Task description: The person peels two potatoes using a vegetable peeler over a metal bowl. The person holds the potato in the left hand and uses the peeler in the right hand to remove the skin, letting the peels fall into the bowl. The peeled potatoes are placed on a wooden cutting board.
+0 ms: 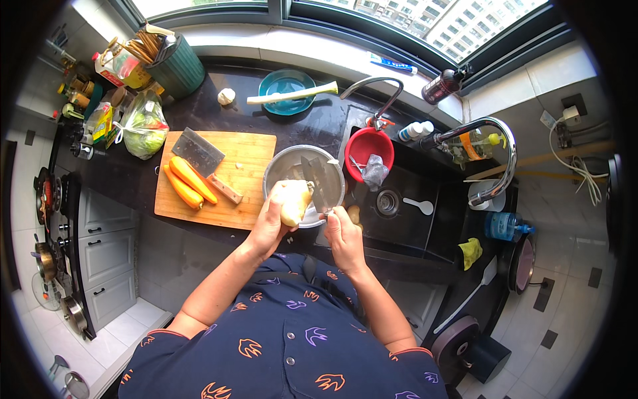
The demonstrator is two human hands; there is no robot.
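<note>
Dark counter (244, 121) is running below window (425, 30). Near its front edge, left hand (266, 219), fingers part-curled, is holding a potato (296, 201), apparently mostly peeled, over a bowl (292, 151); right hand (344, 239), fingers bent tight, is gripping a tool, kind unclear. Carrots (193, 178) on board (247, 156) are looking peeled, not yet cut.

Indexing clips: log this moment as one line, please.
left hand: holds pale vegetable over metal bowl; right hand: grips tool, kind unclear; carrots, cleaver: on board

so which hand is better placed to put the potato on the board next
Probably the left hand: it holds the potato and is nearer the board; the right hand is farther off.
</note>
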